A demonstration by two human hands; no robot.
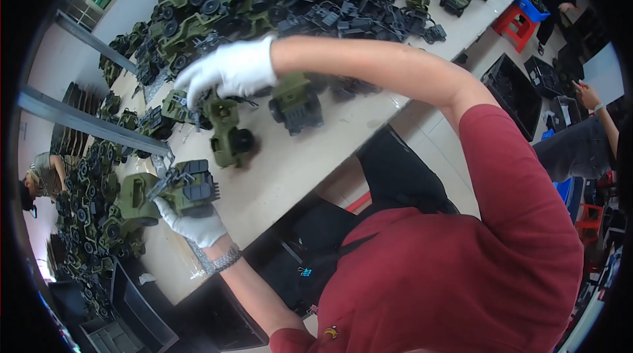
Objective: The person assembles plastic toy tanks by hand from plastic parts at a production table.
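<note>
My left hand (198, 226), in a white glove, is closed around the underside of a green toy military vehicle (135, 196) with dark grey parts on its back, held at the table's near left. Farther off, my right hand (227, 73), also gloved, reaches leftward across the table with its fingers stretched and slightly apart, a little blurred. Under and beside it are a green toy vehicle (231, 141) with a black wheel and a second one (295, 106) showing a dark grey end. Whether the right fingertips touch the parts below cannot be made out.
Heaps of green toy vehicles (227, 13) and dark grey plastic parts (349, 13) cover the far table (310, 162). More vehicles (89, 201) lie left, behind a metal bar (92, 122). A black crate (135, 300), red stool (515, 27) and other people are around.
</note>
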